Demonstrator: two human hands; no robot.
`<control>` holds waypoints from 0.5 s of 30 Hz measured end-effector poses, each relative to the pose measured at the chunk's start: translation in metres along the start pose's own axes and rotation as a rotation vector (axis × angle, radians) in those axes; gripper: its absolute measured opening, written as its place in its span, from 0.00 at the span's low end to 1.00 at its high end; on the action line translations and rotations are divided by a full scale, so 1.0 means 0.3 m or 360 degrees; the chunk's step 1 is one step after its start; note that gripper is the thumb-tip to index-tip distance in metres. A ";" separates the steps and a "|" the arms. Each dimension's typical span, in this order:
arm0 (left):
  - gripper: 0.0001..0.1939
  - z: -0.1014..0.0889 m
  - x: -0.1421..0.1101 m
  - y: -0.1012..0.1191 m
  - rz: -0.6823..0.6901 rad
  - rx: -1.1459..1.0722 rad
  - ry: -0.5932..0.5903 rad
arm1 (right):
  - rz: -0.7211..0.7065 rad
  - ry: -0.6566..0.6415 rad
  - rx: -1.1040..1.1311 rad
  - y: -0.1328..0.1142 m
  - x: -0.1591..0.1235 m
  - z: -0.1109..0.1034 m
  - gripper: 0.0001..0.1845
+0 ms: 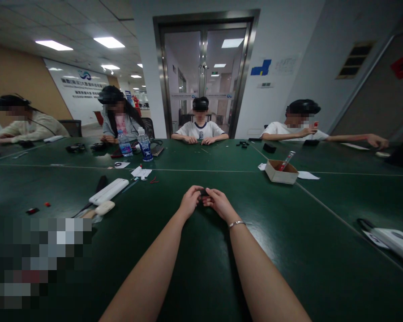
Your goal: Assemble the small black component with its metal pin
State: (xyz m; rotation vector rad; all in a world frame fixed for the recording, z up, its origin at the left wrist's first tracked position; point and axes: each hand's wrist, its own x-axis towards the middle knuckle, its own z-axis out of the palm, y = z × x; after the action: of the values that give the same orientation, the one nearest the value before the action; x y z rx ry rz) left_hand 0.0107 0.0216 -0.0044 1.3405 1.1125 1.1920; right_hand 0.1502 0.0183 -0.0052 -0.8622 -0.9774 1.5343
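Over the dark green table (201,264), both my hands come together in the middle of the head view. My left hand (190,201) has its fingers bent and closed on one side of a small dark piece (203,192). From the other side, my right hand (219,204), with a silver bracelet at the wrist, pinches the same piece between thumb and fingers. The piece is largely covered by the fingertips, and its kind is too small and dark to make out.
Left of my hands lie a white power bank (109,191), paper scraps (141,172) and small red bits. Two bottles (145,145) stand farther back. A cardboard box (281,173) holding a tube sits at right. Several people with headsets sit around the table.
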 end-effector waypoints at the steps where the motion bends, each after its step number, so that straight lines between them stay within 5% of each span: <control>1: 0.14 -0.001 0.001 -0.003 0.0008 -0.0003 -0.0002 | 0.0000 0.0001 0.0000 0.000 0.000 0.000 0.19; 15: 0.16 0.000 0.006 -0.017 0.0060 0.0047 0.0002 | 0.0004 0.0016 0.0005 0.004 0.001 -0.005 0.18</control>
State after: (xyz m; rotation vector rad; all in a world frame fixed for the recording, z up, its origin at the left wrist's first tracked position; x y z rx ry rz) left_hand 0.0106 0.0238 -0.0091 1.3891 1.1140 1.2076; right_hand 0.1510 0.0187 -0.0069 -0.8681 -0.9667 1.5321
